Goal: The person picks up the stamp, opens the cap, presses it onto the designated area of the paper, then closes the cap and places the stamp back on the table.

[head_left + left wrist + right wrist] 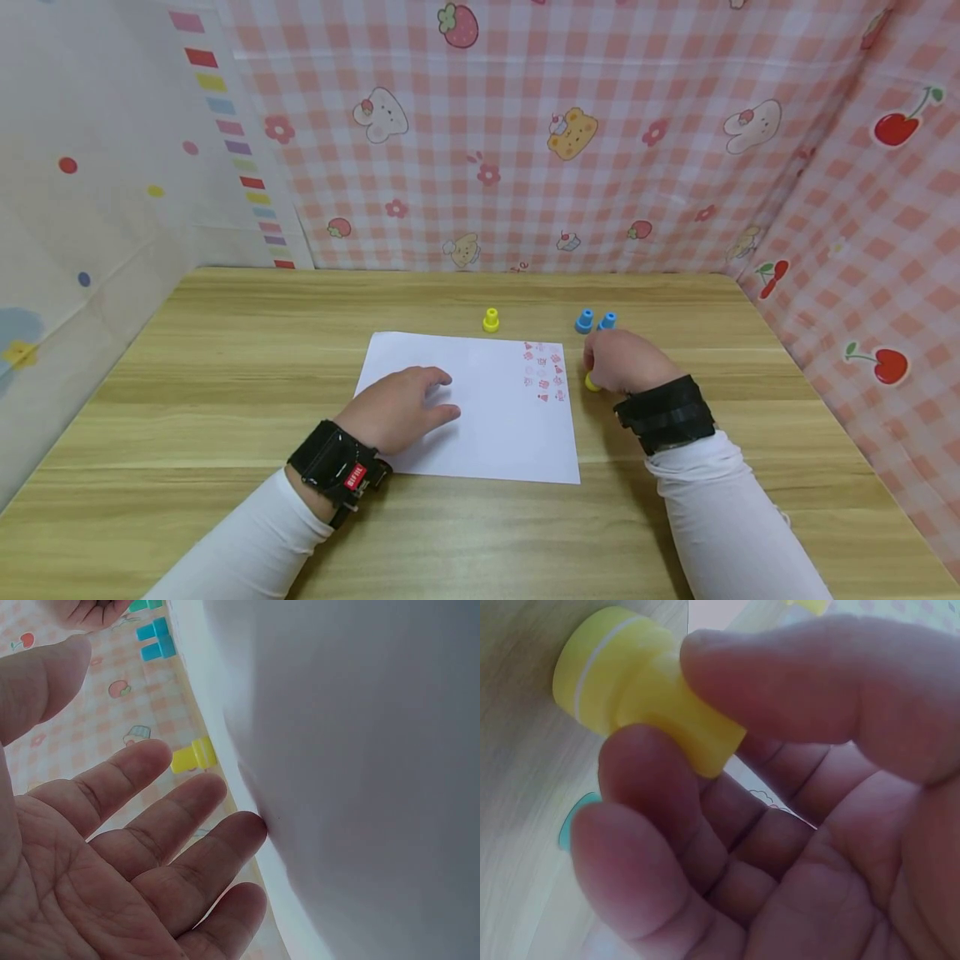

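My right hand is at the right of the white paper, just past its edge. In the right wrist view its thumb and fingers pinch a yellow toy stamp by the narrower handle, with the wide banded end outward. The head view shows only a bit of that stamp under the fingers. My left hand is over the left part of the paper, thumb and fingers spread and holding nothing. In the left wrist view a fingertip meets the sheet. Small red prints fill the paper's upper right corner.
Another yellow stamp stands behind the paper. Two blue stamps stand beyond my right hand. A green piece is partly hidden by the right fingers. Patterned cloth hangs behind the wooden table.
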A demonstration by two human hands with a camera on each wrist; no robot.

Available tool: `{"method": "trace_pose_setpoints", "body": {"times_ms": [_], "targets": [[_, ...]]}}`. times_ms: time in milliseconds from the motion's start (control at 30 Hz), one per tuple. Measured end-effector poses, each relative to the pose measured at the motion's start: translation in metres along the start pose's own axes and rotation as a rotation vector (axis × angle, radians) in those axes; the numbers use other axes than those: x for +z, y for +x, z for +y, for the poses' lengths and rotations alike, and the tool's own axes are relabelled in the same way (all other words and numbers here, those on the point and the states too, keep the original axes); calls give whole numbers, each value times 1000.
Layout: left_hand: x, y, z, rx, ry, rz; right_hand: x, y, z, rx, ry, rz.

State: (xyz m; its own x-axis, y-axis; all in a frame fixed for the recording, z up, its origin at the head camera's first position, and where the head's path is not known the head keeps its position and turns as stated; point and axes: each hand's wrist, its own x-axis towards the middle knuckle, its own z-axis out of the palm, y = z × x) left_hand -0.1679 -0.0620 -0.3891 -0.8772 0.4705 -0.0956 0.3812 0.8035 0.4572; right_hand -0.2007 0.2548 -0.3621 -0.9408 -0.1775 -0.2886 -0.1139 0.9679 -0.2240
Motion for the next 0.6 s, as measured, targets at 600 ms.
{"method": "trace_pose_setpoints", "body": {"times_ms": [600], "targets": [[1, 1, 0, -2, 7, 8, -1, -2, 0, 21, 15, -2]]}}
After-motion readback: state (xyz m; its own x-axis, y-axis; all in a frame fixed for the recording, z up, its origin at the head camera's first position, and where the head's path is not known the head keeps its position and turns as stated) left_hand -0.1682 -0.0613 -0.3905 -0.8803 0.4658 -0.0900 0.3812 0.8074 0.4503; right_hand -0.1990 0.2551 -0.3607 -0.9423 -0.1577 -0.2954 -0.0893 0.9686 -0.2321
